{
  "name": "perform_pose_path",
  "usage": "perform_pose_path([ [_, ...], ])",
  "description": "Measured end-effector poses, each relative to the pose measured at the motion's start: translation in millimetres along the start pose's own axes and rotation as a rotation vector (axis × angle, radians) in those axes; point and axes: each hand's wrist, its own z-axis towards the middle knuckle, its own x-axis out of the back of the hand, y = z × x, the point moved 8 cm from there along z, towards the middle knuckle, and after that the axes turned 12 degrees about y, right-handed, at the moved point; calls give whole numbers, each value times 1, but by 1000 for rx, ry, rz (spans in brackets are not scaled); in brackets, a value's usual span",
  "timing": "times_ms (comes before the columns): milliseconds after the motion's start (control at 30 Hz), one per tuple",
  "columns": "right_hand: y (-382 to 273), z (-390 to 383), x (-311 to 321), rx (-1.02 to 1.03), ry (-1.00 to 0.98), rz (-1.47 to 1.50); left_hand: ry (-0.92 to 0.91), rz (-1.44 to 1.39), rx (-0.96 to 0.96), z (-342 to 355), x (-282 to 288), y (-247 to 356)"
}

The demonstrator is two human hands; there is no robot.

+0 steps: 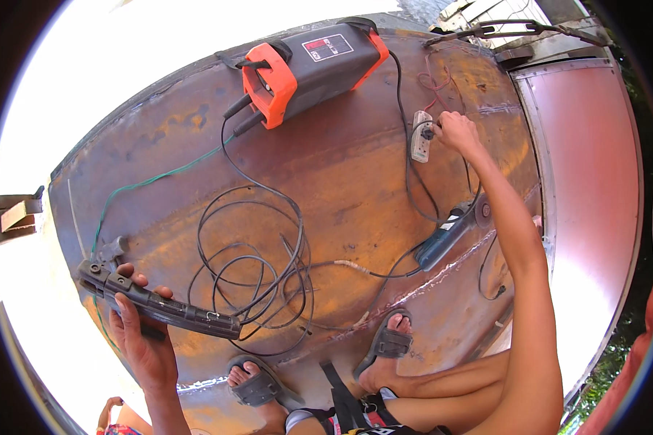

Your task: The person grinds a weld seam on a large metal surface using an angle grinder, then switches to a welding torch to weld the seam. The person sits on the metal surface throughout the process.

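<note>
My left hand [144, 333] holds a long dark welding face shield [159, 304] by its edge, low at the left. My right hand [453, 130] reaches far forward and grips a black plug at a white power strip [421, 136] lying on the rusty steel plate [341, 167]. An orange and black welding machine [308, 65] stands at the far middle, with black cables running down into a loose coil [257, 279]. A blue angle grinder [450, 232] lies beside my right forearm. My sandalled feet [323, 362] rest on the plate.
A green wire [145, 185] runs from the welder toward a clamp [110, 250] at the left edge. A reddish metal panel [595, 174] borders the plate on the right. Another person's hand [109, 413] shows at the bottom left. Bright ground lies beyond the left edge.
</note>
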Motion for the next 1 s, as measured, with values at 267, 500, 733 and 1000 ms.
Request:
perform_pose_path([
  [267, 2, 8, -10, -28, -86, -33, 18, -30, 19, 0, 13, -4],
  [500, 4, 19, -30, 5, -204, -38, -6, -59, 42, -4, 19, 0],
  [733, -27, 17, -22, 44, -86, -202, 21, -93, 65, -6, 15, 1],
  [1000, -93, 111, 43, -298, 83, 1092, 18, -99, 189, -5, 10, -17],
])
